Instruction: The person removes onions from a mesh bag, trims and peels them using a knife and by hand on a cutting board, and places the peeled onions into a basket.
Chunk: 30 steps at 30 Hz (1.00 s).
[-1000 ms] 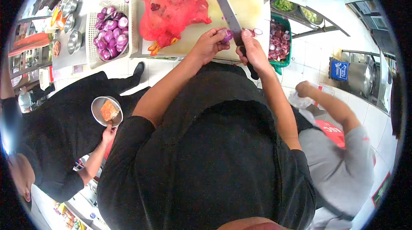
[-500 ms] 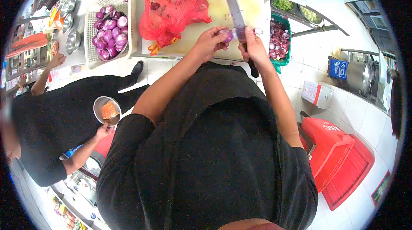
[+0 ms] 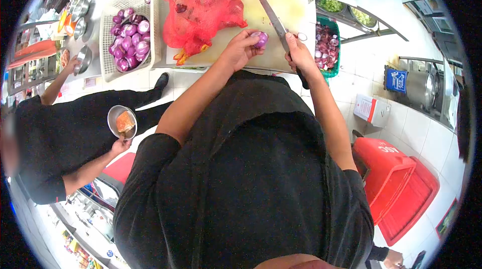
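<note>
My left hand (image 3: 240,50) is closed around a purple onion (image 3: 260,39) above the near edge of the cutting board (image 3: 261,8). In my right hand (image 3: 299,55) is a long kitchen knife (image 3: 272,17), its blade pointing up and to the left across the board. The blade is apart from the onion. A thin onion slice (image 3: 302,37) lies by my right fingers. Left of the board, peeled purple onions (image 3: 131,40) fill part of a white plastic basket (image 3: 108,63). A red mesh bag (image 3: 203,10) lies on the board's left part.
A green basket (image 3: 329,74) of onion peelings or pieces hangs low at the board's right. On the left, another person (image 3: 75,133) holds a metal bowl (image 3: 115,113) with food in it. A red bin (image 3: 386,163) stands right. Another person's hand (image 3: 394,259) shows lower right.
The knife has moved away from the onion, and its blade now leans further left. The co-worker on the left has reached to a metal bowl on the counter. A hand has appeared at lower right.
</note>
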Available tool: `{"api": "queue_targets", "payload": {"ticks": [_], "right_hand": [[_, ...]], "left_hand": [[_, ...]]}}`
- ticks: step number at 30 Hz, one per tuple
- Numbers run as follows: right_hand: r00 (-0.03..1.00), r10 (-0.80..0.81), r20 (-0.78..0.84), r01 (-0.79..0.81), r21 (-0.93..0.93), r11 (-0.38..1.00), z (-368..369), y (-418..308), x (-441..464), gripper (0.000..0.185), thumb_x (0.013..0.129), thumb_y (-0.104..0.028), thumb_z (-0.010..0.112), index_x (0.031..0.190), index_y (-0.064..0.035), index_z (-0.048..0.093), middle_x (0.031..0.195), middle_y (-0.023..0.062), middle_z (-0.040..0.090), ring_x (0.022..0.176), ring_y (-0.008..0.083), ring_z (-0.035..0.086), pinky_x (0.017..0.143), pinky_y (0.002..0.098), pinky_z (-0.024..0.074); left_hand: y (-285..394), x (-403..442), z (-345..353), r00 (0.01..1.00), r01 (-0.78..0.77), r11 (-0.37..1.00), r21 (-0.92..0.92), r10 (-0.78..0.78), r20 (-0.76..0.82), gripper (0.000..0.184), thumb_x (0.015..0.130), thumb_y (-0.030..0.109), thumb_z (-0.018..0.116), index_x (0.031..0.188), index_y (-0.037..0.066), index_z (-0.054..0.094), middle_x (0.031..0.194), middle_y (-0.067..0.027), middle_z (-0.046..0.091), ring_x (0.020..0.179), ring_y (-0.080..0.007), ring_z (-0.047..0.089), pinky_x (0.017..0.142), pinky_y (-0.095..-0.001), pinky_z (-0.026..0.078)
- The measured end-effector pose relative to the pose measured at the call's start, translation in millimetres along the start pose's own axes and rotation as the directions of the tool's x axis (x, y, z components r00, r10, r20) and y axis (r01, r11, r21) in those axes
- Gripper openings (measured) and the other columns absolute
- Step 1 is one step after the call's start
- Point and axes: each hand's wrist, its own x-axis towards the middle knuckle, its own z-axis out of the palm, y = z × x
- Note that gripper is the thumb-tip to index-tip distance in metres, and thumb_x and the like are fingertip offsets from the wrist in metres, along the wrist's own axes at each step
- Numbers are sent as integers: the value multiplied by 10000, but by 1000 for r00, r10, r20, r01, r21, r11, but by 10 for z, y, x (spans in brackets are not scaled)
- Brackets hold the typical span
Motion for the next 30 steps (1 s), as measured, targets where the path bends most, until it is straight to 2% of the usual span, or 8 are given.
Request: {"api": "queue_targets", "payload": {"ticks": [5,7,10,13,17,20,25,30], "right_hand": [[988,4,152,-36,212,977,22,-127,-177,626,973,-679,382,979,-78,558,577,8,468,415,99,390,375,279,298],[979,-4,202,-40,211,977,45,-225,-207,612,971,-684,380,934,-95,544,579,5,469,416,94,386,380,273,296],[972,-13,235,-32,188,982,81,-258,-195,611,972,-686,374,882,-101,527,580,2,470,419,91,387,387,267,296],[969,-42,243,1,168,986,88,-274,-218,610,986,-667,358,845,-97,521,577,1,468,420,94,391,388,270,301],[959,-56,277,22,127,992,82,-196,-189,602,1013,-625,332,817,-88,522,564,-1,458,417,97,388,380,284,303],[956,-135,259,109,110,988,90,-225,-224,605,1024,-599,332,774,-84,525,545,2,459,415,102,401,381,289,310],[972,-105,209,96,53,994,142,-199,-211,638,995,-645,389,676,-98,476,506,-12,411,400,85,363,397,260,311],[988,-78,134,74,32,997,151,-72,-153,680,984,-661,397,610,-97,466,476,-4,393,387,97,365,385,273,303]], "left_hand": [[-14,-8,-38,999,15,1000,-13,-14,43,439,931,158,637,1321,19,492,1125,-116,621,908,-214,642,770,-346,570],[-7,-22,-19,996,31,999,9,-31,79,482,933,195,638,1365,39,493,1161,-106,631,912,-202,641,778,-330,567],[-17,-22,53,996,8,1000,7,-9,87,506,915,136,669,1368,3,487,1068,-105,636,842,-188,632,725,-325,546],[-40,-44,90,999,-34,989,144,35,-1,518,891,102,698,1360,5,500,1014,-86,648,800,-173,626,703,-312,529],[-44,-76,100,998,-47,982,183,52,-23,526,880,73,705,1361,-4,507,948,-71,651,765,-166,624,665,-304,519],[18,-118,164,998,-49,966,255,55,-14,525,886,78,699,1365,-15,504,915,-62,639,746,-157,613,632,-295,509],[23,-115,84,1000,-29,928,370,31,1,547,893,92,696,1384,-26,485,878,-57,616,712,-147,590,612,-293,498],[-56,-110,-35,997,-28,925,378,-1,76,669,896,94,697,1468,-20,367,911,-82,618,757,-170,603,645,-314,509]]}}
